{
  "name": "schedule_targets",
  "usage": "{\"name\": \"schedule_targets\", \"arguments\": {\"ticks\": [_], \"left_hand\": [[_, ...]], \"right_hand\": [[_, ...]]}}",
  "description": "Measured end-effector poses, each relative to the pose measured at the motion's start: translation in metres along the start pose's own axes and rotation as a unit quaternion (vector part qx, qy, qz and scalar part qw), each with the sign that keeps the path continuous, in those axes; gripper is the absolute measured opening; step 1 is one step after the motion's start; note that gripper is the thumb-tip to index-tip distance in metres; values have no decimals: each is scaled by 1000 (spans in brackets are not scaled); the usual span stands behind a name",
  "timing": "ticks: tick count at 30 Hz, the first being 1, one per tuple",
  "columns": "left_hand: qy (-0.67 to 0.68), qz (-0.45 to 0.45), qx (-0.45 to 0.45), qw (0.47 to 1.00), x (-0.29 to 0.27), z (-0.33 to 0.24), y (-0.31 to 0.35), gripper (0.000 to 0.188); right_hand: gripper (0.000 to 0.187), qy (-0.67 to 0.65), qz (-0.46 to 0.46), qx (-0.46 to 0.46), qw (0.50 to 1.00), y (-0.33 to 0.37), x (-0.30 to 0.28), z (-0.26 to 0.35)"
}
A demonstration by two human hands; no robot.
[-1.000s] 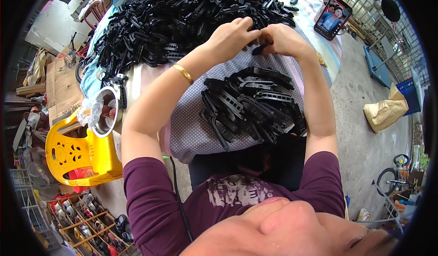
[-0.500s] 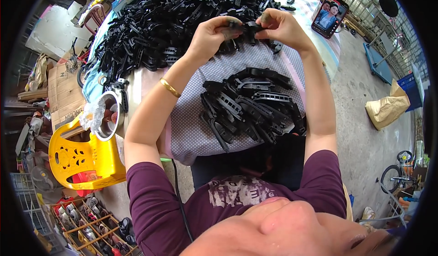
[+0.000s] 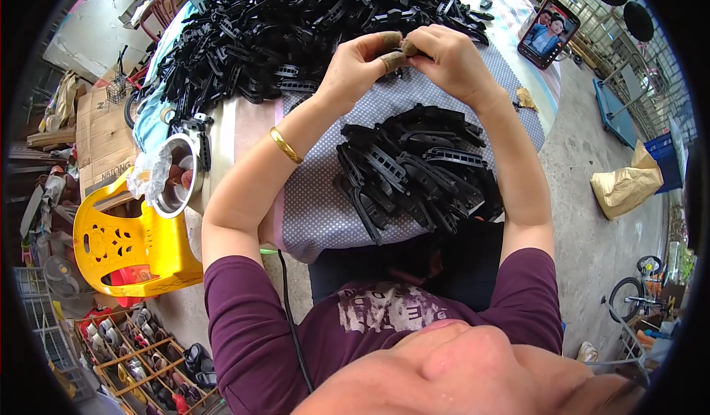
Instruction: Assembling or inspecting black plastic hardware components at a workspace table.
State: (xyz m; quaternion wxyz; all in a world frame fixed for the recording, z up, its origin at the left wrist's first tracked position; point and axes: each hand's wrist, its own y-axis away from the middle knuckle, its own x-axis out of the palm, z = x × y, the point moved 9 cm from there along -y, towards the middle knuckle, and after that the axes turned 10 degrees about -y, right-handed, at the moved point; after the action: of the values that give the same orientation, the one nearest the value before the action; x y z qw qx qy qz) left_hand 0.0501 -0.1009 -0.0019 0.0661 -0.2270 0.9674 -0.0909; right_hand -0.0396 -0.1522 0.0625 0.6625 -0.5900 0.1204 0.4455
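Observation:
Over the far side of the cloth, my left hand (image 3: 356, 71) and my right hand (image 3: 451, 64) meet fingertip to fingertip. Tan covers wrap some fingertips of both. Between them they pinch a black plastic part (image 3: 404, 46), mostly hidden by the fingers. Just beyond lies a large heap of black plastic parts (image 3: 281, 23), long curved pieces, some with slotted strips. Nearer to me, between my forearms, a smaller pile of similar parts (image 3: 418, 167) rests on the dotted grey cloth (image 3: 307, 215).
A phone (image 3: 549, 33) showing a video stands at the table's right side. Left of the table are a metal bowl (image 3: 194, 186) holding round reddish things, a yellow plastic chair (image 3: 166, 252) and a shoe rack (image 3: 137, 367). A tan sack (image 3: 629, 182) sits on the floor at right.
My hands have come closer together, the right one turning so its knuckles face up. The black part, more visible before, is now mostly covered. The whole view has shifted slightly.

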Motion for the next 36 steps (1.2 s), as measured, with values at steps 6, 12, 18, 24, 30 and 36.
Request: {"name": "schedule_targets", "arguments": {"ticks": [6, 12, 18, 24, 30, 36], "left_hand": [[-128, 4, 52, 990, -5, -17, 1, 35], [-214, -24, 125, 968, -10, -30, 4, 40], [-435, -45, 196, 878, 2, -53, 13, 36], [-442, -15, 218, 870, 5, -68, 16, 33], [-383, 12, 150, 911, -9, -49, 9, 31], [-326, 309, 199, 871, 77, -54, 47, 37]], "right_hand": [[27, -75, -35, 48, 995, 2, -1, -8], [43, -245, 69, 233, 939, 16, 22, -49], [32, -188, 23, 168, 967, 11, 11, -39], [24, -188, 25, 156, 969, 8, 6, -34], [22, -335, 5, 212, 918, 13, 2, -48], [35, 5, -7, 339, 941, 51, -44, -118]]}}
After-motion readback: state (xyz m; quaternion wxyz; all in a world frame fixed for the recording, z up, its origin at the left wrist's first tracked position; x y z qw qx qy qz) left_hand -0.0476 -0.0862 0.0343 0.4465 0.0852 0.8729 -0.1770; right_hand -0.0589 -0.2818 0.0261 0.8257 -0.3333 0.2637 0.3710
